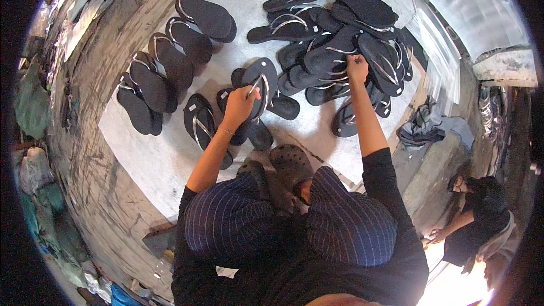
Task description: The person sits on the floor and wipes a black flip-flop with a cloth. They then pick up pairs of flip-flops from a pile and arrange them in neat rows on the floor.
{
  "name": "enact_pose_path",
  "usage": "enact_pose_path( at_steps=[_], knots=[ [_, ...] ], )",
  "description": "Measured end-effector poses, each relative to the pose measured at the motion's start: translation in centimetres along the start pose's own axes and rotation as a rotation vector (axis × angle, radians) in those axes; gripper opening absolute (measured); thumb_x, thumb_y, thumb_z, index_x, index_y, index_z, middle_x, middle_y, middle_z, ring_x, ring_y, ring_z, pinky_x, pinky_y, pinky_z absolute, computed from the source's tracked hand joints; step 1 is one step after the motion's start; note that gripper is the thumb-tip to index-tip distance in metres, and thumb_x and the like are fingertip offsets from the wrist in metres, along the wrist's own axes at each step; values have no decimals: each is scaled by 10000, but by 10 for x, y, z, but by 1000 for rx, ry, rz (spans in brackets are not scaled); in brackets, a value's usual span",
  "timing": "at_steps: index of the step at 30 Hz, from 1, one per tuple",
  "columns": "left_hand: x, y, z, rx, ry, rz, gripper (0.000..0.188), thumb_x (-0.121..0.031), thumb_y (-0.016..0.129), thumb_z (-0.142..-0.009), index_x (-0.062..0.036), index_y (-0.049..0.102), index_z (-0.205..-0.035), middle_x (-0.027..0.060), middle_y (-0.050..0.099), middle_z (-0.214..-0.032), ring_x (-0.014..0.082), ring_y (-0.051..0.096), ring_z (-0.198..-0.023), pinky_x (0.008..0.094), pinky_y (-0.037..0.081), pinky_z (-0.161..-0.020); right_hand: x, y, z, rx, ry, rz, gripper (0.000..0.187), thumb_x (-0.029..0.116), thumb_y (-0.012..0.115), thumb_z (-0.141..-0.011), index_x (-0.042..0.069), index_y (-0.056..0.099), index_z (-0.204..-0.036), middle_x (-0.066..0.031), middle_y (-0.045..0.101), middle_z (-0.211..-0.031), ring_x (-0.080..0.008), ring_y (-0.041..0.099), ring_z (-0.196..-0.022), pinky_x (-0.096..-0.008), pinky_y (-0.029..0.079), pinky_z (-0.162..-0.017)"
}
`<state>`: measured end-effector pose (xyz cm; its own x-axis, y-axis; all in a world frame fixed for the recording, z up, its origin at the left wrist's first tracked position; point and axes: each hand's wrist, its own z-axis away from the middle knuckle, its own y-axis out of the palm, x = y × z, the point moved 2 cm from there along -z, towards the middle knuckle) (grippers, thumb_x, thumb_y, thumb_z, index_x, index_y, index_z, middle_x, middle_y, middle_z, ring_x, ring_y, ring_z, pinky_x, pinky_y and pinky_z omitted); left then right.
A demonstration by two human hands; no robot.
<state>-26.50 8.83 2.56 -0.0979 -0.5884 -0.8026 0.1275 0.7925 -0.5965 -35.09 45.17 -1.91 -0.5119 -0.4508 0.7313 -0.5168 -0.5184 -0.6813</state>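
My left hand (242, 103) is closed round the silver strap of a black flip-flop (265, 71), lifted above a few others with its footbed facing up. Further right, my right hand (357, 69) is closed at the silver strap of another black flip-flop (327, 58), which lies in a loose heap of similar ones. Below my left forearm rests a flip-flop (198, 114), partly covered by the arm. Just right of the held one, the end of a further flip-flop (285, 106) sticks out.
Stacked flip-flops (170, 59) form a slanting row along the pale sheet's (127, 153) left side. The heap's top flip-flops (365, 3) lie at far right. Crumpled grey cloth (422, 127) sits beyond the sheet. Another person (479, 215) works at lower right.
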Motion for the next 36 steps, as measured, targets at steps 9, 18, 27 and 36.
enact_pose_path(
  at_steps=[9,18,27,36],
  knots=[
    [19,-28,1,-120,-292,19,265,-237,507,-921,-40,637,-803,156,619,-678,247,598,-607,360,419,-584,25,22,105,600,-358,-256,171,62,672,-637,40,504,-658,-81,565,-701,-201,557,-679,-320,444,-642],
    [60,-18,28,-62,-477,277,224,-209,561,-903,-57,586,-1066,61,582,-741,140,561,-597,300,476,-586,60,-33,11,247,-603,-103,214,52,683,-677,60,680,-891,-86,657,-883,-226,624,-764,-346,484,-727],
    [39,-34,20,-229,-343,28,360,-197,668,-818,-21,544,-1107,82,523,-798,194,523,-668,321,445,-627,66,-51,-140,148,-352,-326,554,195,761,-765,-37,504,-1198,-137,616,-993,-206,610,-815,-330,513,-724],
    [36,-46,6,-469,-236,17,353,-123,675,-801,-25,548,-1115,70,460,-835,179,458,-730,305,424,-665,99,-62,18,645,-886,-444,438,-148,515,-647,61,685,-993,-111,624,-1108,-257,584,-1021,-330,433,-917]
  ],
)
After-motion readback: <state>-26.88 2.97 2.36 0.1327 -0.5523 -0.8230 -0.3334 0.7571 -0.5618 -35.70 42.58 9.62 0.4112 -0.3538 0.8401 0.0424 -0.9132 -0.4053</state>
